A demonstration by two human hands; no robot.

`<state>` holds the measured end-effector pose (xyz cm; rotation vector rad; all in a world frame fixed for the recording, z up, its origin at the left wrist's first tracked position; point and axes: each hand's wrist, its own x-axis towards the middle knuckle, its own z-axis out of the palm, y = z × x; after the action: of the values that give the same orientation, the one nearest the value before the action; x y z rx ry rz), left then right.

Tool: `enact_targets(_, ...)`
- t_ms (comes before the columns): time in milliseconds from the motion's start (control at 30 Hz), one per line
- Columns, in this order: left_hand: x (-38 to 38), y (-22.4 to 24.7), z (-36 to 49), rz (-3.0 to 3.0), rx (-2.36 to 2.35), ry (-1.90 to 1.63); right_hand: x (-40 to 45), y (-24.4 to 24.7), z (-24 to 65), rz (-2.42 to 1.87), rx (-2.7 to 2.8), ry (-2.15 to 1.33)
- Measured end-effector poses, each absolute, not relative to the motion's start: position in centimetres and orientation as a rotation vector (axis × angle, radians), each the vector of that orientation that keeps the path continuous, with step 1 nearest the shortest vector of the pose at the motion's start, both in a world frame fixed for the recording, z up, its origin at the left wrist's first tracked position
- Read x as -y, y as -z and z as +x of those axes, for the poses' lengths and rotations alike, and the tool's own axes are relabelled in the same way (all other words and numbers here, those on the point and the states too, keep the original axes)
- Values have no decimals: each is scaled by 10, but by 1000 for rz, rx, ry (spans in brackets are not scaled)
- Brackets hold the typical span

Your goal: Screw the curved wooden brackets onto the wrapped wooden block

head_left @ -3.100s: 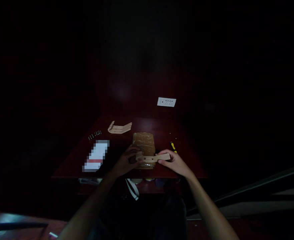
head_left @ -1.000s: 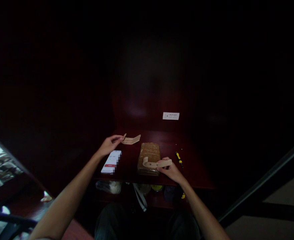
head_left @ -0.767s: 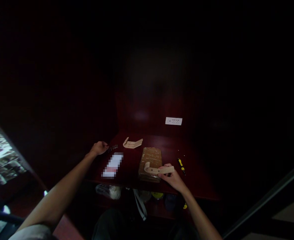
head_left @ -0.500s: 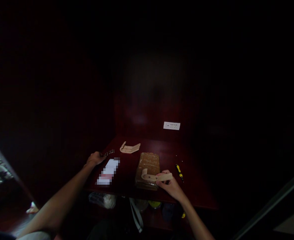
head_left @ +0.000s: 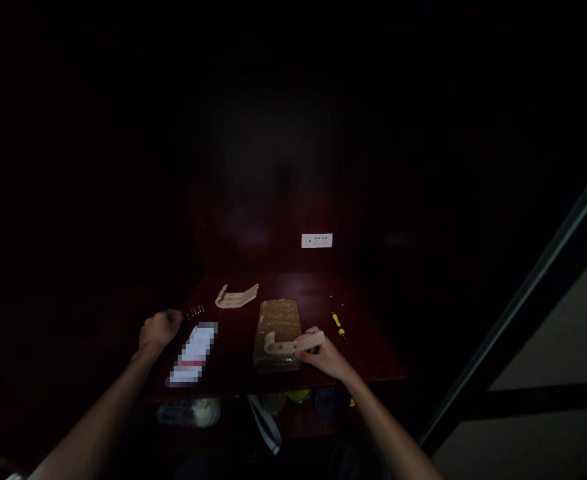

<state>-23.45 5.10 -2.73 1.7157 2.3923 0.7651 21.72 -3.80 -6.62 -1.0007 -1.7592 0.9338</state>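
My right hand [head_left: 320, 353] grips a pale wooden hook piece [head_left: 286, 347] between thumb and fingers, over the near part of a brown wrapped block [head_left: 279, 320]. Its curled end points left. My left hand [head_left: 160, 327] is closed at the left of the dark red table, beside a row of small metal screws [head_left: 195, 311]; whatever its fingers hold is too dark to make out. A second wooden piece [head_left: 236, 297] lies behind, left of the block. In front of the screws is a blurred white sheet [head_left: 192, 355].
A yellow and black screwdriver [head_left: 338, 327] lies right of the block, with two tiny white bits behind it. A white socket panel [head_left: 316, 241] is on the back wall. Below the tabletop [head_left: 373, 353] are a plastic bag [head_left: 189, 413] and a grey strap [head_left: 266, 427].
The whole view has shifted, so the table items appear further left. My left hand has drawn back slightly from the screws. My right hand still holds the wooden piece over the block.
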Motion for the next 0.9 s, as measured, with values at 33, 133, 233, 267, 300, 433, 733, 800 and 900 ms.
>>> enact_targets(33, -46, 18, -224, 1753, -2326, -864, 38, 66, 217, -993, 1761, -934)
enact_targets(133, -30, -17, -173, 1974, -1868, -1151, 39, 66, 217, -985, 1762, -912)
enact_targets(233, -15, -47, -110, 2041, -1413, -1199, 40, 64, 217, -984, 1750, -898)
enact_targets(267, -10, -54, -90, 2064, -1303, -1162, 40, 64, 217, -983, 1747, -899)
enact_targets(300, -5, -60, -71, 2094, -1224, -1133, 41, 64, 216, -982, 1744, -899)
enact_targets(433, 9, -71, -20, 2250, -931, -888, 39, 65, 216, -969, 1748, -920)
enact_targets(733, 2, -60, 19, 2258, -688, -553, 34, 76, 215, -871, 1665, -1006)
enact_targets(800, 0, -61, 18, 2295, -711, -532, 35, 74, 215, -878, 1672, -1014)
enact_targets(900, -1, -63, 13, 2360, -755, -494, 36, 72, 216, -911, 1700, -978)
